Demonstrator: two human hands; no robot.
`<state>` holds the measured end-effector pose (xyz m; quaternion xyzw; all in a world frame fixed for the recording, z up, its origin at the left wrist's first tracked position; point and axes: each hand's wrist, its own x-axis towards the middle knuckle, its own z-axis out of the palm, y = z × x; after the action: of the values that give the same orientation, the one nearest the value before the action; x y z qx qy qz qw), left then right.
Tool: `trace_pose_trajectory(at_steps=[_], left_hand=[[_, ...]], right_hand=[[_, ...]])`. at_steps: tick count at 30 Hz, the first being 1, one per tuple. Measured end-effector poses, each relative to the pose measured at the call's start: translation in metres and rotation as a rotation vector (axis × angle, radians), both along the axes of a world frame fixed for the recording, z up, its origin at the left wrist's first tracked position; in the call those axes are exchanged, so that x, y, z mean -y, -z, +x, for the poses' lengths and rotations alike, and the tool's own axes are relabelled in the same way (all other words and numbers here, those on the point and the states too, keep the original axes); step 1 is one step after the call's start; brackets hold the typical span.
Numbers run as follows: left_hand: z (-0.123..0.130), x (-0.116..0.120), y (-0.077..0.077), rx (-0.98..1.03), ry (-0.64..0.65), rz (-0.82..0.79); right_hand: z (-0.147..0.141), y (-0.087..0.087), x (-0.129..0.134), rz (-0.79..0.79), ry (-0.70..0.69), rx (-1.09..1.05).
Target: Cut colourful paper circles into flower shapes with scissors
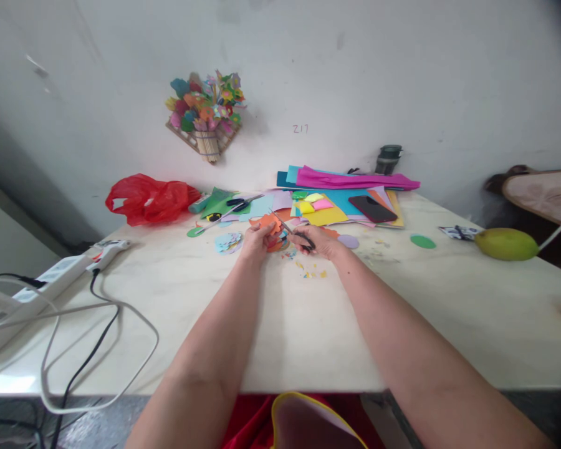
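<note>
My left hand (257, 242) pinches a piece of orange paper (270, 223) with a wavy edge, above the middle of the table. In my right hand (325, 241) is a pair of black-handled scissors (305, 241), its blades pointing up and left to the orange paper's right edge. Whether the blades touch the paper is hard to make out. Small paper scraps (312, 272) in yellow and blue lie below my hands. A stack of pale blue cut-outs (229, 242) is just left of my left hand, and a lilac paper circle (348, 241) lies beyond my right hand.
Coloured sheets (339, 206) and a phone (373, 209) lie at the back. A second pair of scissors (237, 204), a red plastic bag (152, 199) and a power strip (51, 277) with looping cables are leftward. A green-yellow fruit (505, 244) and a green oval (423, 241) are rightward.
</note>
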<state>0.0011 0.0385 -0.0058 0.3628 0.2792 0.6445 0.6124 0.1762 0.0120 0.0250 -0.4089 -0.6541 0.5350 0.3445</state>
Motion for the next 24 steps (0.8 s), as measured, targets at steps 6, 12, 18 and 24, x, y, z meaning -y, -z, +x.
trace_pose_trajectory(at_steps=[6,12,18,24], left_hand=[[-0.0014,-0.0009,0.0013,-0.026,-0.012,0.008],[-0.0014,-0.0003,0.0011,-0.041,-0.01,-0.002],[-0.0012,0.0015,-0.0007,-0.07,-0.001,0.004],[-0.0008,0.0043,-0.0041,-0.057,0.007,0.001]], right_hand=[[0.0053,0.0079,-0.006,0.04,-0.044,0.0],[0.0079,0.0102,-0.0073,0.086,-0.065,0.023],[0.0068,0.0061,-0.0042,0.076,-0.044,0.048],[0.0051,0.0022,-0.0021,0.055,-0.023,0.049]])
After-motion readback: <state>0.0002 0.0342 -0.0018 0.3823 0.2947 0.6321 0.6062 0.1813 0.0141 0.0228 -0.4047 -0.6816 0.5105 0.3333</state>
